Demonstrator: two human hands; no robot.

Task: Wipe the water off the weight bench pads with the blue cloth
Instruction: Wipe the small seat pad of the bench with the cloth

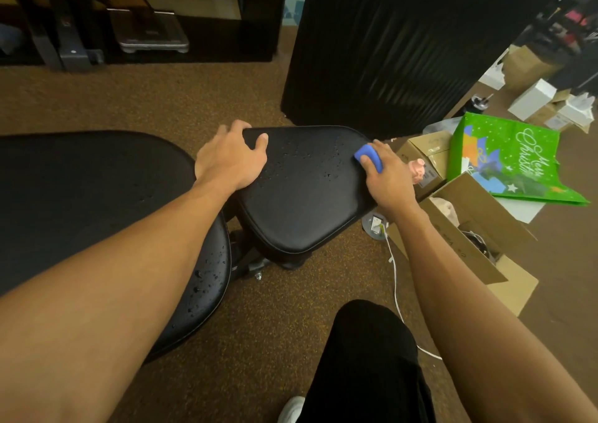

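The black seat pad (301, 196) of the weight bench stands in the middle of the view, with water drops scattered over its far half. My left hand (231, 158) grips its far left corner, thumb on top of the pad. My right hand (386, 176) holds a folded blue cloth (369, 157) against the pad's right edge. The long black back pad (81, 189) lies to the left under my left forearm, with drops near its rounded near end.
An open cardboard box (479, 234) and a green gift bag (508, 160) lie on the brown carpet to the right. A white cable (396, 280) runs along the floor. A black ribbed curtain (404, 50) hangs behind. My black-trousered leg (369, 358) is below.
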